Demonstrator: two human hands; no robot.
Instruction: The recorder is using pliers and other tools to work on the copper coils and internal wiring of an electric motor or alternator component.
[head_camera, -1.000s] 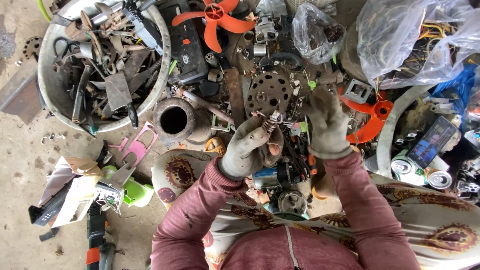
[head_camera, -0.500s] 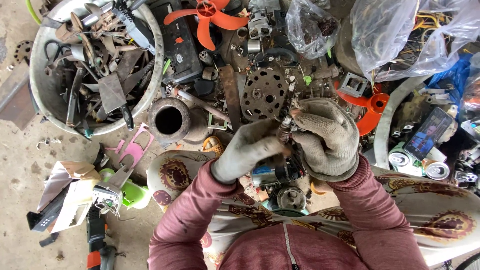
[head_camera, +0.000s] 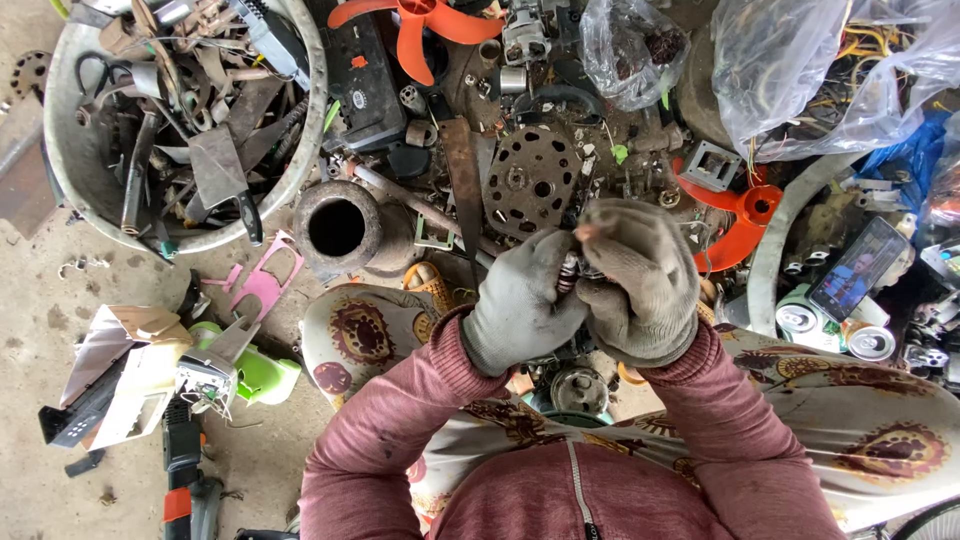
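Both my hands wear grey work gloves and meet in front of my chest. My left hand (head_camera: 520, 305) and my right hand (head_camera: 635, 280) are closed together around a small metal part (head_camera: 570, 268), of which only a ribbed sliver shows between the fingers. Below the hands, on my lap, sits a round metal motor piece (head_camera: 578, 388). A perforated rusty disc (head_camera: 532, 180) lies just beyond the hands in the scrap pile.
A large metal basin (head_camera: 300, 170) full of scrap tools stands at the upper left. A rusty pipe fitting (head_camera: 338, 228), orange fan blades (head_camera: 415, 25), (head_camera: 740, 215), plastic bags (head_camera: 800, 70), cans (head_camera: 800, 318) and a phone (head_camera: 858, 268) surround the pile. A pink piece (head_camera: 265, 285) lies on the concrete.
My hands have come up from the scrap pile and closed together around the small part, nearer my chest. The right hand, earlier flat on the pile, now curls over the left.
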